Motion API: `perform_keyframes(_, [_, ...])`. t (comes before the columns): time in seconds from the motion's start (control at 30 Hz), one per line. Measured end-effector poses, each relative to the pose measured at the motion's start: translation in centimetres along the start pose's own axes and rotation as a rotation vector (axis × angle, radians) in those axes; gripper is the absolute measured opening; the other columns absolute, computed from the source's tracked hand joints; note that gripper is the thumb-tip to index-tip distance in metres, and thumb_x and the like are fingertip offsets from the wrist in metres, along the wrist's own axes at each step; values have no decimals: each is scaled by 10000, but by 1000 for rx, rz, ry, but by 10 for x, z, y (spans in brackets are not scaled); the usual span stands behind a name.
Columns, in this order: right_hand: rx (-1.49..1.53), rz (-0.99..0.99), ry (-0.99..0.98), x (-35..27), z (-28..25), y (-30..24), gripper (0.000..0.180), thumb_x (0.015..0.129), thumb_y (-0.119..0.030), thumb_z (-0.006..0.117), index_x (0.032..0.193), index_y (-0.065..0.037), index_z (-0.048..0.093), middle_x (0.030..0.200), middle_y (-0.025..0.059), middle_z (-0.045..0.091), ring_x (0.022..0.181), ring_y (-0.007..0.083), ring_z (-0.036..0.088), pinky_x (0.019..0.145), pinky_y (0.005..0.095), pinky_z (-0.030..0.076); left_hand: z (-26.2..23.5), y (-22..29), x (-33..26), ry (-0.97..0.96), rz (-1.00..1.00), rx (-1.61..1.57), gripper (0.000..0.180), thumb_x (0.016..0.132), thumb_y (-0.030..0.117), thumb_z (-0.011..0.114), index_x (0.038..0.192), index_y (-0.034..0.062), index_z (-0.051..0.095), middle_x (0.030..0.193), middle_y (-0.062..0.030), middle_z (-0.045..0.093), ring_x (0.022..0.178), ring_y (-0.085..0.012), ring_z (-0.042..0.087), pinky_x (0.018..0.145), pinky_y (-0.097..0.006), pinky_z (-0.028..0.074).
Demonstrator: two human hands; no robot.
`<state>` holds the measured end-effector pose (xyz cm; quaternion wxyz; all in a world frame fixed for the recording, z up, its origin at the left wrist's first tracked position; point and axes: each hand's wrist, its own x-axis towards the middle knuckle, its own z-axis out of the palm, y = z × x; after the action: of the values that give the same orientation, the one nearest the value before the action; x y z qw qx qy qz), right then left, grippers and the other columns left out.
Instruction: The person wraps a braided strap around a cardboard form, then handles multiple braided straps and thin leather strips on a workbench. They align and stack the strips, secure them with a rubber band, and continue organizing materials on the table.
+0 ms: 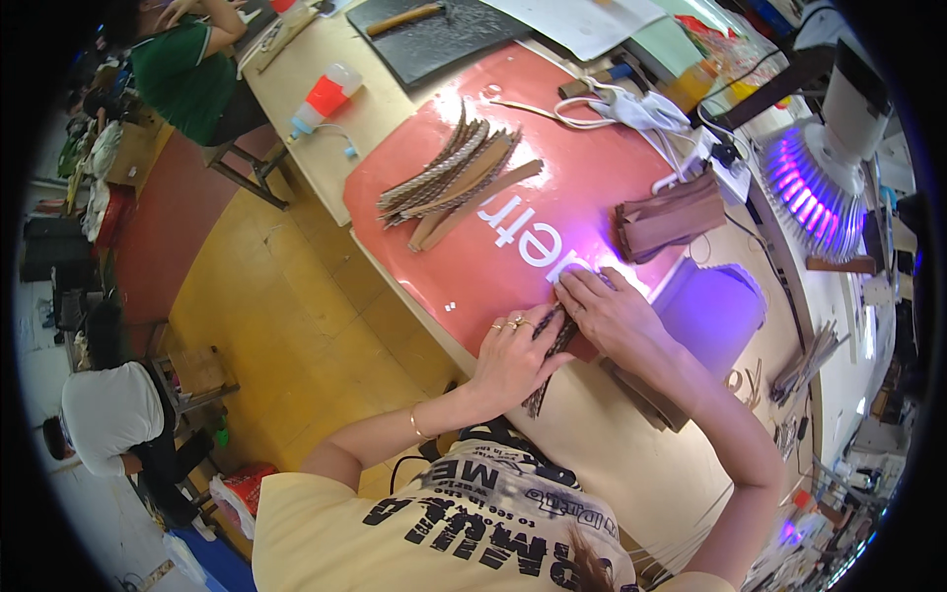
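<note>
Our left hand [518, 357] rests at the near edge of a red sheet [424, 281] with white lettering, its fingers bent around a dark patterned strip [562, 338] and its thumb lying along the other side, so the strip is grasped between them. The strip runs from under both hands toward us, its near end reaching past the left hand over the pale tabletop [582, 434]. Our right hand [612, 314] lies just beyond and to the right, palm down, fingers together and bent onto the sheet at the strip's far end; we cannot tell whether they pinch it or only press.

Left of centre on the red sheet, well apart from the hands, we have a loose bundle of patterned and plain brown strips [454, 173]. Farther right lies a stack of broad brown strips [671, 219], and nearer, beside our right forearm, a smooth sheet [712, 308] tinted purple by the lamp [819, 187] at the far right. More brown pieces [646, 400] lie partly under that forearm.

At the far side, a wooden-handled tool [404, 20] sits on a black board [434, 54]; to its left, a red-and-clear bottle [326, 97] lies tipped on the table. A white power strip [728, 170] stands near the lamp.
</note>
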<state>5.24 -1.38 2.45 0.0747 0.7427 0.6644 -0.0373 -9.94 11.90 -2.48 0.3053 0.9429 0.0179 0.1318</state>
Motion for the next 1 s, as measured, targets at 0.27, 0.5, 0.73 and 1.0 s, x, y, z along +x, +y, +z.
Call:
perform_keyframes(0.27, [58,37,-49,2,3,4,410,860,-103,540,1252,4,601,1095,78,614,1081,204,593,988,359,422,-51,-82,80,251,-203,242,146,879,177,678,962,62,711,1009,-100,655,954,-290,614,867,-411,428])
perform_keyframes(0.5, [18,31,58,3,7,4,347,855,-103,556,1180,-5,629,990,55,615,1002,188,609,892,335,437,-63,-108,93,207,-192,313,192,866,169,697,1024,59,685,1019,-112,622,993,-303,588,892,-434,408])
perform_keyframes(0.73, [5,30,35,3,6,3,376,848,-100,562,1206,3,613,996,53,615,1008,185,604,877,331,430,-72,-111,100,247,-156,295,380,852,296,737,1137,63,641,1032,-124,614,990,-311,589,870,-458,407])
perform_keyframes(1.0, [20,41,17,4,6,2,380,852,-99,555,1215,-3,614,1000,52,613,1009,189,601,882,337,430,-77,-135,138,69,-289,282,836,787,483,765,1363,-40,459,1178,-273,602,1147,-419,567,994,-506,422])
